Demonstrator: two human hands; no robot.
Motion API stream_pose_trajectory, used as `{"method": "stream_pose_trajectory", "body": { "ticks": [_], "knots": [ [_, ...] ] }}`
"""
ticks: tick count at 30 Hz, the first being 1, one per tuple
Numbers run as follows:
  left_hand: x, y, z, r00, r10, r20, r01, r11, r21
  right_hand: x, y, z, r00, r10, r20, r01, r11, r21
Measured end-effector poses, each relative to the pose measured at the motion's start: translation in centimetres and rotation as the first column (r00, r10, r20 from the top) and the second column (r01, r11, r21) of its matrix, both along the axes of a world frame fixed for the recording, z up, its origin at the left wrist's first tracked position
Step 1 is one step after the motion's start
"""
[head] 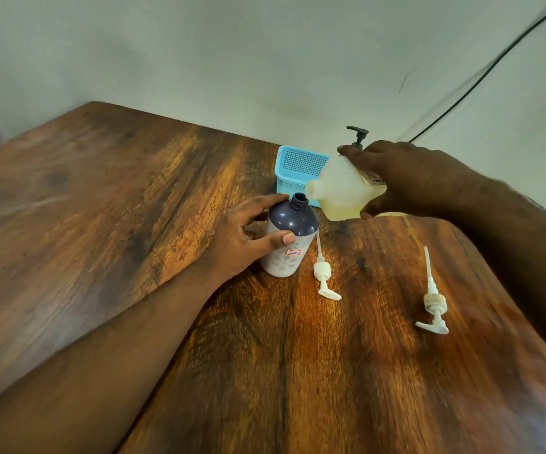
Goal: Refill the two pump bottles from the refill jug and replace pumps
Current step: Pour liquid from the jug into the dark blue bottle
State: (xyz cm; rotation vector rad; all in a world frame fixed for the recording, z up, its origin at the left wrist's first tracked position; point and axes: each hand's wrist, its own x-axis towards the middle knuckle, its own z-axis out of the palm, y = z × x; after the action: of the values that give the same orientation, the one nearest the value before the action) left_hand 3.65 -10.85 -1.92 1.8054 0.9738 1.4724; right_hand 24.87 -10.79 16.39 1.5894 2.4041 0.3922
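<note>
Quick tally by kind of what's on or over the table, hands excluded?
Bottles with the pump off: 1, the dark-topped bottle.
Refill jugs: 1, jug.
Loose white pumps: 2, and.
Baskets: 1, blue basket.
Dark pump heads behind the jug: 1, its bottle hidden.
Total: 6.

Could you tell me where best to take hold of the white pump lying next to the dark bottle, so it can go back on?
Probably grip the white pump at its ribbed collar, coming from above. It lies flat on the table, its thin tube pointing away toward the dark bottle and its nozzle toward the camera; the collar is its thickest part.
</note>
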Motion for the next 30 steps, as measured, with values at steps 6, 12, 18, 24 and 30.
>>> {"method": "stream_pose_trajectory", "body": {
  "ticks": [6,12,18,24,30],
  "knots": [
    [0.0,-0.02,0.02,1.0,0.0,0.005,0.0,1.0,-0.002,-0.17,-0.08,0.05,1.0,-0.002,0.005,0.002,1.0,-0.003],
    [0.03,-0.03,-0.06,0.999,-0.007,0.039,0.008,1.0,-0.02,-0.23,-0.19,0.32,1.0,0.009,0.022,-0.009,1.0,-0.004],
    [0.01,-0.12,0.05,0.999,-0.007,0.039,0.008,1.0,-0.023,-0.4,-0.13,0.35,0.999,0.003,0.036,-0.003,1.0,-0.005],
    [0.02,0.02,-0.1,1.0,0.001,0.026,0.0,1.0,-0.024,-0.44,-0.12,0.22,0.999,-0.011,0.036,0.011,1.0,-0.014],
    [-0.08,0.02,-0.11,1.0,0.007,0.021,-0.006,1.0,-0.027,-0.6,-0.16,0.35,0.998,-0.01,0.055,0.011,1.0,-0.015]
  ]
}}
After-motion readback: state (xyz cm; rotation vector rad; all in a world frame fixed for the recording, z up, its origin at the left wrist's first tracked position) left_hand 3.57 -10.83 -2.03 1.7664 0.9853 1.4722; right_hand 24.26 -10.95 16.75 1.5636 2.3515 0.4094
